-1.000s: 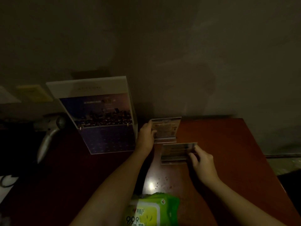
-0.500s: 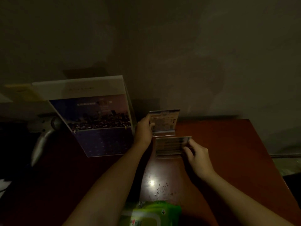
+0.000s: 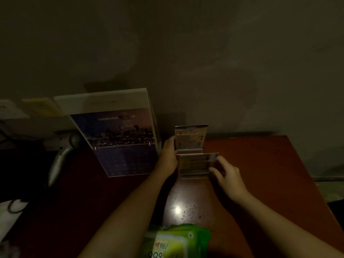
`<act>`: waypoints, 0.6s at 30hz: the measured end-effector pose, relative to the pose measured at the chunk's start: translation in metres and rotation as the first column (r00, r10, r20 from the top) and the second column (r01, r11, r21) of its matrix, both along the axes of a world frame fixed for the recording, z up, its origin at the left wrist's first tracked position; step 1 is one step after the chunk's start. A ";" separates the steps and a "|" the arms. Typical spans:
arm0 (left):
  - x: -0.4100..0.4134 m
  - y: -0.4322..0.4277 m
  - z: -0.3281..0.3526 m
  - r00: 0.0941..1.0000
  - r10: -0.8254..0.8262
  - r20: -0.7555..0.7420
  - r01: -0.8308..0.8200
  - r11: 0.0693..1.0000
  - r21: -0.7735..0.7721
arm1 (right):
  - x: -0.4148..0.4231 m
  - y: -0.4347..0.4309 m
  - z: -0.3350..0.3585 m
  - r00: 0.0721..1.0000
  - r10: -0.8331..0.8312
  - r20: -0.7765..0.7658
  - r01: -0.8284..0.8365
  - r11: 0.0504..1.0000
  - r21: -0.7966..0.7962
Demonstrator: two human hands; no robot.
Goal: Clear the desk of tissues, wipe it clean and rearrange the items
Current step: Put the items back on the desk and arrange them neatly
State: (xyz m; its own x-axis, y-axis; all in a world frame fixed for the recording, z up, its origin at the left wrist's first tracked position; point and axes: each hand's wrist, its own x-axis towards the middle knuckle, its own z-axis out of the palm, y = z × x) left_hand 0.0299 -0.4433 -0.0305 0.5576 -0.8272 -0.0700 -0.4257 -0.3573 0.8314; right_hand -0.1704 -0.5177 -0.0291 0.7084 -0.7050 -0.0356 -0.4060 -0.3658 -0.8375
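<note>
Two small acrylic sign stands sit near the back of the reddish-brown desk (image 3: pixel 260 174). The rear card stand (image 3: pixel 190 137) is upright against the wall, and my left hand (image 3: pixel 168 155) holds its left edge. Directly in front of it is the second card stand (image 3: pixel 194 163), leaning back, with my right hand (image 3: pixel 226 173) gripping its right side. A green pack of wet wipes (image 3: pixel 176 242) lies at the near edge between my forearms. No loose tissues show in this dim view.
A large standing calendar-style display (image 3: pixel 119 135) with a city photo stands left of my left hand. A silver hair dryer (image 3: pixel 61 155) lies further left. Cables and white paper (image 3: pixel 9 215) are at the far left. Small specks (image 3: pixel 186 209) dot the desk by a light reflection.
My right hand has slid the front card stand back toward the wall until it sits right in front of the rear stand. My left hand has stayed on the rear stand.
</note>
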 end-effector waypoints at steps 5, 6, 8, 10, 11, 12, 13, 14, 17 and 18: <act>-0.005 0.030 0.004 0.998 0.014 -0.057 -0.010 0.998 0.062 | -0.004 0.011 0.007 0.998 -0.002 -0.064 0.007 0.996 0.089; -0.008 0.036 0.007 0.999 -0.004 -0.055 0.007 0.998 0.068 | -0.004 0.013 0.009 0.998 -0.003 -0.067 0.010 0.994 0.106; -0.014 0.049 0.011 0.999 -0.019 -0.042 0.022 0.997 0.077 | -0.004 0.019 0.013 0.996 0.002 -0.086 0.009 0.991 0.132; -0.017 0.062 0.012 0.999 -0.010 -0.032 0.013 0.994 0.107 | -0.006 0.026 0.018 0.994 0.008 -0.109 0.008 0.989 0.149; -0.017 0.068 0.010 1.000 -0.012 -0.008 0.013 0.992 0.125 | -0.006 0.030 0.021 0.993 0.010 -0.117 0.008 0.988 0.155; -0.017 0.076 0.011 1.000 -0.023 0.021 0.019 0.987 0.159 | -0.008 0.033 0.024 0.992 0.014 -0.124 0.006 0.987 0.158; -0.017 0.082 0.010 0.998 -0.041 0.040 0.033 0.983 0.180 | -0.009 0.035 0.026 0.991 0.023 -0.130 -0.002 0.988 0.156; -0.017 0.088 0.010 0.997 -0.058 0.054 0.046 0.979 0.200 | -0.011 0.038 0.029 0.989 0.035 -0.141 -0.015 0.989 0.144; -0.018 0.103 0.018 0.990 -0.074 0.119 0.044 0.969 0.242 | -0.011 0.043 0.038 0.968 0.076 -0.238 -0.055 0.994 0.094; -0.019 0.108 0.022 0.987 -0.071 0.147 0.030 0.964 0.265 | -0.010 0.044 0.042 0.961 0.082 -0.263 -0.056 0.993 0.105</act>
State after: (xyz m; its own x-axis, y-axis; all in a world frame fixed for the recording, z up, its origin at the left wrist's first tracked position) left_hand 0.0110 -0.3354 -0.0083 0.5369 -0.8187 -0.2039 -0.5640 -0.5280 0.6349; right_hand -0.1801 -0.4739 0.0124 0.7112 -0.6384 -0.2943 -0.5953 -0.3243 -0.7351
